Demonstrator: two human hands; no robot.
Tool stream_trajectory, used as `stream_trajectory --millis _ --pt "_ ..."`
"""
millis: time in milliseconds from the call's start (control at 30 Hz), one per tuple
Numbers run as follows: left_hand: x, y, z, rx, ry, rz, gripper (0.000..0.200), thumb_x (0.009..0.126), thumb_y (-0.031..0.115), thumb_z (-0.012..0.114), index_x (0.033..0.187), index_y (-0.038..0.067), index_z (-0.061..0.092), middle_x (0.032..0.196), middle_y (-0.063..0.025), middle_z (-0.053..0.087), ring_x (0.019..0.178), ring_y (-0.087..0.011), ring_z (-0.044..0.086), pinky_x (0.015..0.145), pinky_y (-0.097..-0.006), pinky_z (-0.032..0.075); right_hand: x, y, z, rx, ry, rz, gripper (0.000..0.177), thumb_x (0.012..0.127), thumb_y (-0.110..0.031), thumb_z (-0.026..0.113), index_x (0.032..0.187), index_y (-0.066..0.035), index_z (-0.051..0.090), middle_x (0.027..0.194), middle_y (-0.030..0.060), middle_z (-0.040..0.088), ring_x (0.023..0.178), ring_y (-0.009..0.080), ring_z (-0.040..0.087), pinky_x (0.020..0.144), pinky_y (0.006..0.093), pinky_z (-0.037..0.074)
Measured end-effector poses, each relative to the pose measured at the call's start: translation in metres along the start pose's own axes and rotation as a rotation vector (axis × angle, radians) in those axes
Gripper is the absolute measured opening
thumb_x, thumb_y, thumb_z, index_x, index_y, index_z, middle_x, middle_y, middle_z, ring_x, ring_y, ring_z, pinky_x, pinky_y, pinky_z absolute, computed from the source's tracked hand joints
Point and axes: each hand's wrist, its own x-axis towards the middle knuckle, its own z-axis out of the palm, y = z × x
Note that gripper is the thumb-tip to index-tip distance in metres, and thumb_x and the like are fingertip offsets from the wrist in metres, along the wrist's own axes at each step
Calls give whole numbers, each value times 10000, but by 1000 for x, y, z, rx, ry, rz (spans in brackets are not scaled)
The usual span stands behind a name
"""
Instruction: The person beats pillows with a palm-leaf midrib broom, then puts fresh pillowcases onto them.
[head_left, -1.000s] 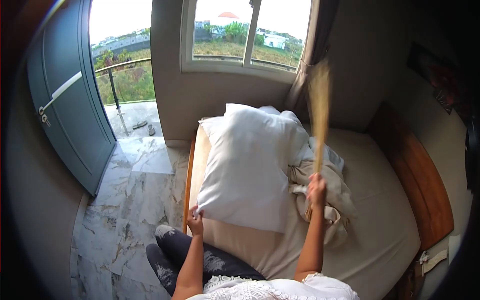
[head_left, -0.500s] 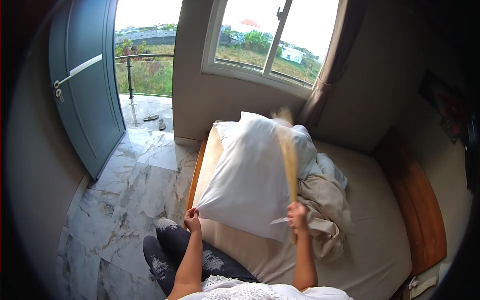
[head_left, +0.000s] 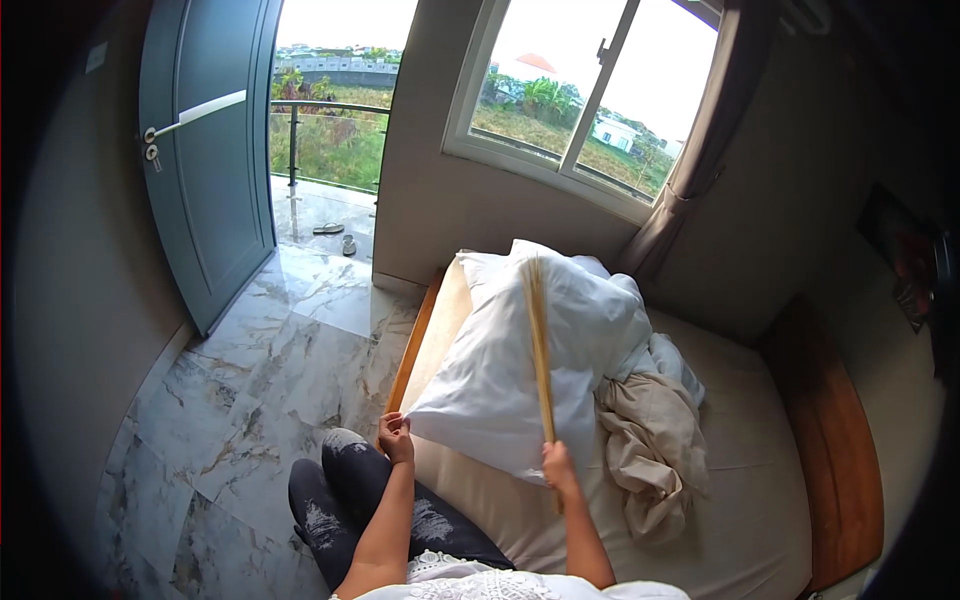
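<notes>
Marbled floor (head_left: 270, 400), beige mattress (head_left: 745, 450) under white pillow (head_left: 485, 350) (left fingers (head_left: 396, 424) pinching its corner), broom (head_left: 541, 370) gripped by right fingers (head_left: 556, 465)

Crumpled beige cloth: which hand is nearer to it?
Right. The right hand, gripping the broom, is just left of the cloth; the left hand is farther, at the pillow's corner.

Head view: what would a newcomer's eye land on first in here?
Probably the big white pillow near the middle of the picture, with a straw-coloured stick bundle across it, gripped in the right hand, while the left hand holds its near left corner. Next, the bright window above the bed, and the open blue-grey door at upper left.
</notes>
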Motion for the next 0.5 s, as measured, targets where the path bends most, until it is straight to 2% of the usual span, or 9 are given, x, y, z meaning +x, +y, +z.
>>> stream_trajectory --millis 33,67,100,167,233,333,367,433,500 --pt "1 -3 1 -58 -4 -2 196 696 1 629 858 51 530 746 -42 569 660 -106 543 578 -202 414 -18 -41 -27 332 -101 106 247 860 -288 433 750 -68 458 540 19 426 392 127 406 329 262 337" --pt "-2 -8 -3 -105 -18 -12 190 696 0 627 853 46 531 743 -41 565 660 -105 540 582 -202 415 -38 -88 -47 411 48 24 280 865 -359 446 788 -90 459 484 -36 358 314 42 281 250 199 206" --pt "-2 -10 -2 -88 -44 -32 176 700 -12 613 845 40 530 737 -35 558 665 -100 532 600 -205 423 -49 -120 -69 438 171 -79 328 867 -413 430 812 -91 457 490 -48 322 328 41 277 266 198 211" --pt "0 -18 -3 -169 -45 -38 172 704 -15 606 848 40 529 738 -36 557 662 -99 529 615 -205 427 -74 -178 -105 755 409 -459 355 871 -441 409 868 -90 462 527 -58 294 383 24 233 295 190 191" --pt "-1 -16 -2 -206 -28 -52 163 714 -22 591 850 42 527 735 -33 558 655 -100 525 641 -202 427 -95 -214 -119 739 812 -767 384 878 -455 381 907 -80 456 562 -42 272 429 33 233 337 176 195" --pt "-2 -9 0 -167 0 -68 165 711 -21 591 848 43 527 729 -32 561 654 -98 525 644 -206 423 -75 -193 -99 892 1026 -1204 410 888 -438 367 912 -35 436 583 -31 271 452 37 256 363 167 235" --pt "-3 -10 -1 -146 4 -65 170 706 -20 594 849 44 527 726 -32 562 655 -99 526 640 -208 422 -57 -158 -75 623 1026 -1135 389 903 -411 337 879 -33 425 597 0 330 500 69 325 416 198 306" --pt "-2 -10 -2 -101 9 -52 181 698 -19 601 850 46 529 722 -34 563 657 -101 528 633 -212 421 -26 -46 -4 -80 778 -886 218 896 -219 349 886 -13 420 679 119 506 684 275 470 669 381 422" --pt "-4 -16 -4 12 -5 -6 188 690 -17 604 849 49 530 725 -35 562 661 -105 530 628 -216 421 -37 62 52 -695 90 -282 178 842 -158 391 745 -35 476 566 50 454 554 226 461 551 351 409"
